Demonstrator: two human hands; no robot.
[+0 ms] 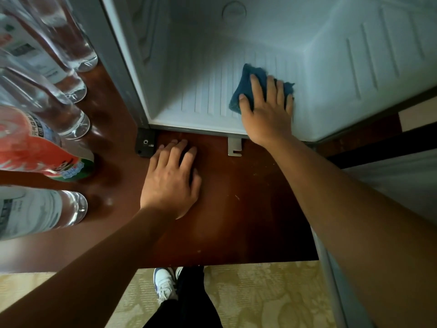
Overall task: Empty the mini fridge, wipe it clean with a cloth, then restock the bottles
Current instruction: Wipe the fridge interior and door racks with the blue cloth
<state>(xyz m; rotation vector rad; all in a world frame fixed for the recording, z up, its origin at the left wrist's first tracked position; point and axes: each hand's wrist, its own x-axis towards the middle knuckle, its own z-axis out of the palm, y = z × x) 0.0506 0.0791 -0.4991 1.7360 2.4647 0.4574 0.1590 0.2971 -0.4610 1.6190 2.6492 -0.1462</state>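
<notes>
A blue cloth (260, 87) is pressed flat-fingered by the right hand (267, 114) on the fridge's ribbed floor (201, 98) — the left hand (171, 178), holding nothing, is spread on the reddish-brown table (248, 209), patterned carpet (260, 297) below.

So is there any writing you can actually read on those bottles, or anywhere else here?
Red-labelled bottle: Korean-looking characters, too distorted to read.
Clear water bottles: white labels with print, too small and blurred to read.
Mini fridge, blue cloth: no text visible.
</notes>
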